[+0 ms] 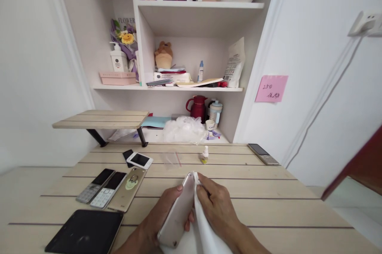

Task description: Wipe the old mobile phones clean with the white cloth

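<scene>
My left hand (163,211) is wrapped round a pale silver smartphone (178,215), tilted up on its long edge above the table. A white cloth (205,230) hangs from my right hand (215,202), whose fingers pinch it against the phone's far top edge. The cloth's lower part drops behind and below the phone. Beyond my hands stands a small spray bottle (205,155) with a white cap, and left of it lies a clear zip bag (172,159).
Left on the slatted table lie two keypad phones (109,190), a gold phone (130,190), a white phone (140,160) on a dark one, and a black tablet (86,231). Another keypad phone (263,154) lies far right. A wooden riser (103,119) and shelves (191,89) stand behind.
</scene>
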The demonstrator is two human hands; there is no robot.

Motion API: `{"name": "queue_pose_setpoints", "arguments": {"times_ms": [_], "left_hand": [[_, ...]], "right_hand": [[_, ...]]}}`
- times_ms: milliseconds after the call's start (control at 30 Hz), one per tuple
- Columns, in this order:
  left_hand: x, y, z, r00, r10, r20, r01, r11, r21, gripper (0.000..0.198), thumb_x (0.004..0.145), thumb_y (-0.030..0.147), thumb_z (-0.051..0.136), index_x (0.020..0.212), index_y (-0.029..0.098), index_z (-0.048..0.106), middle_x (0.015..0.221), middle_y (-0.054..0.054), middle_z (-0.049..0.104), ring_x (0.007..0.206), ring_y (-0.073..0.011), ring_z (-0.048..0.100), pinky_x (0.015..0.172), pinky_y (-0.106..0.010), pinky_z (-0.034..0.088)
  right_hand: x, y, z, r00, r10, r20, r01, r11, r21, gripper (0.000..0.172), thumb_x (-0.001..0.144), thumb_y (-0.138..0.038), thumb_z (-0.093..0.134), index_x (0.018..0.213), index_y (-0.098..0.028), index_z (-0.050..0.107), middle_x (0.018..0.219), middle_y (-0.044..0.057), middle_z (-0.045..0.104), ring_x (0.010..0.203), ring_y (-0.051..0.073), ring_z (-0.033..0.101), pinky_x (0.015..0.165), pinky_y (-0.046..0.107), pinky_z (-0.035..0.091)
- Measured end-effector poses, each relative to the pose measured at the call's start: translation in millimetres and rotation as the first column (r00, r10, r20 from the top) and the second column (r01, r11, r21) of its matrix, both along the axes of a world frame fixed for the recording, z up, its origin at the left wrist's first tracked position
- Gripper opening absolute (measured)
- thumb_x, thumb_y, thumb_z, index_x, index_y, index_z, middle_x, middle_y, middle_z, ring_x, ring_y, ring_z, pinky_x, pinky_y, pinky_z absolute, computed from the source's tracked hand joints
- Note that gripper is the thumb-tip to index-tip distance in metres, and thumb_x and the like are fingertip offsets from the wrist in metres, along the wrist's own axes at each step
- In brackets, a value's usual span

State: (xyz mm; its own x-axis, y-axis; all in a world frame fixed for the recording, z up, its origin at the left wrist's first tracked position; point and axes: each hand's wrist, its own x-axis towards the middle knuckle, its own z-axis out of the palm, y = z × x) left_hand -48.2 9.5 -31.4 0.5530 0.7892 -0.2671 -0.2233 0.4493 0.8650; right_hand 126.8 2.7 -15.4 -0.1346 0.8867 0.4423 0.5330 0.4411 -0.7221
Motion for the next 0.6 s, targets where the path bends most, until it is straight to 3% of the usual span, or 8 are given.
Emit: {"name": "queue_pose_setpoints", "arguments": {"times_ms": [100, 200, 300, 400, 467, 600], "left_hand": [[-1.7, 2.3, -0.6, 1.000, -0.013, 0.023, 0.013, 1.000, -0.005, 0.076, 0.082, 0.074, 0.034, 0.076, 0.009, 0.072, 0.068, -0.012, 0.069, 0.053, -0.0165, 0.059, 0.057, -0.026, 0.042], [-2.2, 6.1, -4.4, 0.999, -0.024, 0.033, 0.024, 1.000, 0.002, 0.080, 0.083, 0.076, 0.031, 0.076, 0.008, 0.072, 0.064, -0.011, 0.068, 0.051, -0.0161, 0.058, 0.055, -0.026, 0.041], [-2.9, 10.9, -9.9, 0.998, -0.025, 0.066, 0.025, 1.000, -0.003, 0.081, 0.084, 0.075, 0.032, 0.076, 0.007, 0.073, 0.065, -0.011, 0.068, 0.050, -0.0159, 0.057, 0.054, -0.026, 0.041], [-3.0, 12.4, -11.4, 0.996, -0.026, 0.084, 0.024, 0.999, 0.030, 0.078, 0.085, 0.073, 0.033, 0.072, 0.007, 0.072, 0.061, -0.013, 0.067, 0.053, -0.0186, 0.059, 0.057, -0.028, 0.042], [-2.1, 9.9, -10.0, 0.997, -0.003, 0.076, 0.002, 1.000, 0.013, 0.076, 0.085, 0.072, 0.034, 0.072, 0.007, 0.072, 0.062, -0.015, 0.068, 0.060, -0.0218, 0.062, 0.061, -0.030, 0.045], [-4.5, 0.3, -8.2, 0.996, 0.048, 0.079, -0.041, 0.995, -0.091, 0.069, 0.081, 0.072, 0.046, 0.092, 0.009, 0.072, 0.081, -0.016, 0.073, 0.070, -0.0248, 0.065, 0.067, -0.033, 0.049]], "right_hand": [[0.1, 2.3, 2.3, 1.000, -0.015, 0.003, 0.016, 0.998, -0.065, 0.022, 0.092, -0.025, 0.041, 0.085, -0.022, 0.062, 0.069, 0.000, 0.066, 0.063, 0.018, 0.061, 0.066, 0.028, 0.045], [-1.4, 4.1, 0.8, 0.990, 0.029, -0.135, -0.057, 0.976, -0.209, 0.021, 0.090, -0.027, 0.040, 0.080, -0.022, 0.058, 0.060, -0.001, 0.066, 0.059, 0.019, 0.064, 0.061, 0.028, 0.047], [-5.1, 5.3, -4.0, 0.896, 0.101, -0.433, -0.285, 0.878, -0.384, 0.017, 0.088, -0.029, 0.040, 0.077, -0.023, 0.051, 0.051, -0.002, 0.064, 0.049, 0.021, 0.065, 0.048, 0.028, 0.047], [-8.1, 6.8, -9.0, 0.794, 0.087, -0.601, -0.416, 0.799, -0.434, 0.017, 0.087, -0.036, 0.044, 0.077, -0.022, 0.049, 0.051, 0.000, 0.065, 0.048, 0.023, 0.066, 0.043, 0.028, 0.046], [-8.2, 8.2, -10.6, 0.777, 0.041, -0.629, -0.411, 0.789, -0.457, 0.025, 0.088, -0.044, 0.047, 0.079, -0.021, 0.052, 0.051, 0.001, 0.065, 0.046, 0.023, 0.064, 0.042, 0.028, 0.046], [-3.6, 11.5, -7.5, 0.776, -0.061, -0.628, -0.333, 0.806, -0.489, 0.035, 0.085, -0.054, 0.052, 0.080, -0.020, 0.054, 0.051, -0.002, 0.060, 0.043, 0.016, 0.057, 0.041, 0.024, 0.039]]}}
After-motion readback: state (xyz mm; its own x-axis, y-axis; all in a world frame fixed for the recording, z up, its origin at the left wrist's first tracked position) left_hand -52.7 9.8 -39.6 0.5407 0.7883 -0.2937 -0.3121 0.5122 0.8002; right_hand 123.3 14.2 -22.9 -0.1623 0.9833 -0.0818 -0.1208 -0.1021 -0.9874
